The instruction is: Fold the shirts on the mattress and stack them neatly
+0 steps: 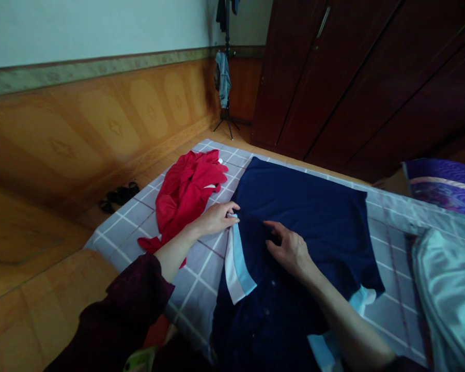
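Note:
A dark navy garment [302, 201] with light blue and white trim lies spread over a bed with a grey checked sheet [197, 281]. At the garment's left edge, my left hand [217, 218] pinches the upper end of a light blue and white band [238, 266]. My right hand [289, 247] hovers over or rests lightly on the navy cloth, its thumb and fingers apart and nothing between them. More light blue trim [321, 351] shows under my right forearm. Left of the navy garment, a crumpled red garment [186, 188] lies beyond my left forearm.
Pale green shiny fabric [445, 294] lies at the right edge, with a purple patterned bundle [445, 183] behind it. Dark red wardrobes [333, 77] and a coat stand [227, 77] with clothes are at the back. Dark shoes [120, 195] sit on the floor at left.

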Demonstrator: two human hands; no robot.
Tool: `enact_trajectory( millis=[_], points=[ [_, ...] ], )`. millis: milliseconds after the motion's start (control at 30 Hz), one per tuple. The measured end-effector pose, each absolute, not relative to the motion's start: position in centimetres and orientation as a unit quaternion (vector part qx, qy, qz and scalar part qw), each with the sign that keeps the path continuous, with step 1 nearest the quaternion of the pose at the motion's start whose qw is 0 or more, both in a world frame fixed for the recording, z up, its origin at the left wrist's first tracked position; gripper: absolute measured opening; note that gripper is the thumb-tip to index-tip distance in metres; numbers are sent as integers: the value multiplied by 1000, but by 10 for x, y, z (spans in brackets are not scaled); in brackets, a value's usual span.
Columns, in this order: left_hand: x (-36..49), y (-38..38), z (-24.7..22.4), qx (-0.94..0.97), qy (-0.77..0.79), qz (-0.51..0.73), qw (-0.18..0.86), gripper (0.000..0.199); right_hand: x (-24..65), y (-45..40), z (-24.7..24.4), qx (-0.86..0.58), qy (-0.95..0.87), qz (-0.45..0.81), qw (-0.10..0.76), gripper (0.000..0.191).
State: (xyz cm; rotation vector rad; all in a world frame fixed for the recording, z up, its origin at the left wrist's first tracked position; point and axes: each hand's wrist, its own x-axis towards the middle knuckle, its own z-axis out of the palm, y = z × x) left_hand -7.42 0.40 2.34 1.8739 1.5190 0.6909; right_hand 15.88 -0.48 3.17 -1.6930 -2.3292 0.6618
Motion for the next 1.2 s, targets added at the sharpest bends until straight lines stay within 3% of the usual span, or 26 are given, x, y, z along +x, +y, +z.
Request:
enact_trajectory(
  millis=[133, 400, 667, 767, 867, 933, 1067, 1200],
  points=[
    [-80, 5, 16, 698, 582, 278, 311, 16, 157, -7, 28, -589, -778, 195, 101, 46],
    [-75, 4, 17, 690, 547, 299, 367, 19, 157, -10, 20, -599, -781, 143, 104, 41],
    [-77, 5, 13, 721, 600, 265, 223, 9, 159, -16, 19, -563, -816, 64, 111, 34],
    [-74, -2, 18, 749, 606, 238, 125, 9, 159, -19, 21, -512, -849, -1, 127, 34],
    [-65, -11, 25, 781, 566, 262, 31, 14, 157, -23, 19, -420, -889, -38, 179, 40],
    [-58, -16, 27, 821, 505, 266, 29, 19, 155, -24, 16, -352, -920, -23, 174, 44],
    [-49, -19, 18, 888, 431, 130, 92, 49, 153, -26, 8, -327, -940, 24, 91, 57],
    [-50, -20, 8, 889, 448, 15, 92, 77, 154, -26, 5, -360, -931, 23, 59, 71]
  ],
)
